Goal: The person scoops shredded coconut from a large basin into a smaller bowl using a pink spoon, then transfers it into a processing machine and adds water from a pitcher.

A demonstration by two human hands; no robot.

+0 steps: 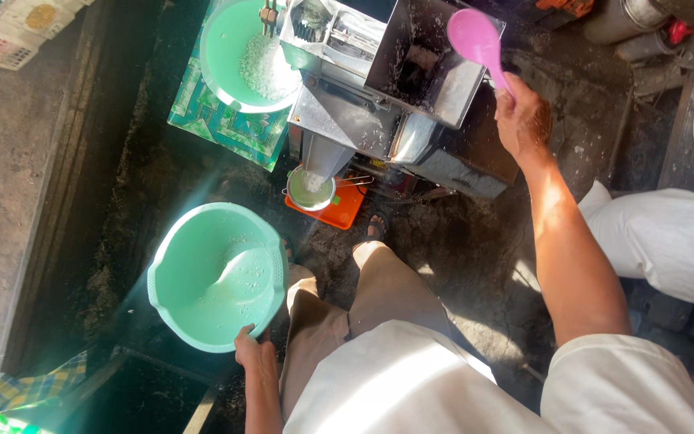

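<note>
**Two hands at a grating machine: one on a basin, one on a pink spoon**

The person stands over a dark, gritty floor (459, 257), seen from above, with knees and one sandalled foot in view. The left hand (255, 350) is closed on the near rim of a mint-green basin (214, 273), fingers curled over the edge, holding it out to the left of the legs. The basin is tilted slightly and carries a thin smear of white shreds and milky residue on its inner wall.

The right hand (522, 116) is raised at the machine, gripping the handle of a pink plastic spoon (475, 40); the spoon's bowl points up and away, over the rim of the steel hopper (427, 68). White flecks cling to the hopper's inner walls.

The metal machine (379, 120) sits ahead of the person. At its far left side, a second green basin (246, 56) rests on a patterned green mat (226, 128) and holds a heap of white grated material. Below the machine's front spout, a small steel pot (311, 191) with white contents stands on an orange tray (335, 210).

To the right lie white sacks (668, 237). A checked cloth (18, 398) shows at the lower left corner.
</note>
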